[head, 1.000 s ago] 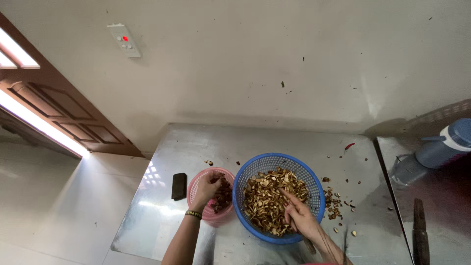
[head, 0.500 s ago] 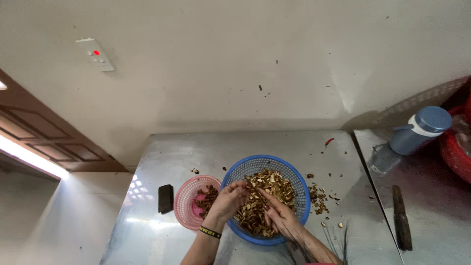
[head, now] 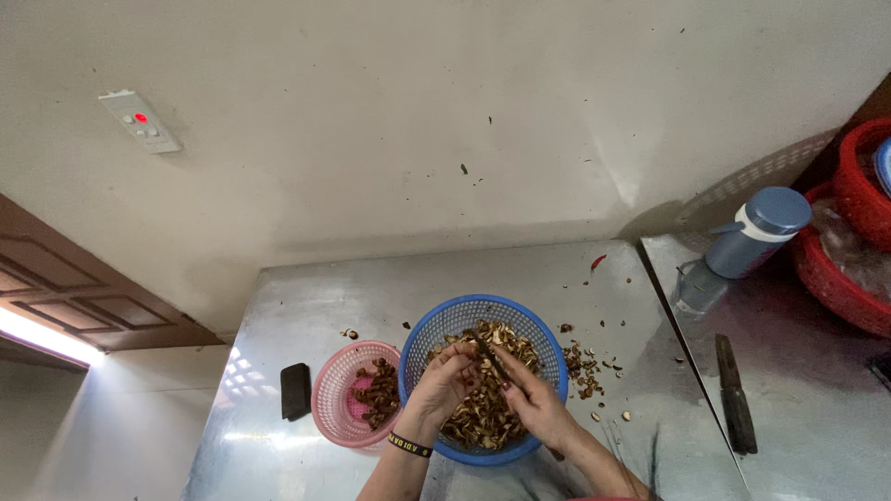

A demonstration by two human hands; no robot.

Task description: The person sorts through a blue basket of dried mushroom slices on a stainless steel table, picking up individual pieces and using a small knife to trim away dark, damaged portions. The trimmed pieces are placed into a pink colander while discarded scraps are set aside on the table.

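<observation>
Left hand [head: 436,385]: we curl it around dried pieces over the blue basket [head: 548,366].
Right hand [head: 536,404]: we pinch a dark strip [head: 487,355] (thin).
Pink basket [head: 329,404]: just beside.

A single head-worn view looks steeply down from above the person's own arms onto a steel table [head: 306,306], facing the pale wall [head: 445,121] behind it. The blue basket [head: 548,348] sits low in the middle, fairly near; forearms enter from the bottom edge. The right margin, probably a second counter [head: 817,390], is cut off
</observation>
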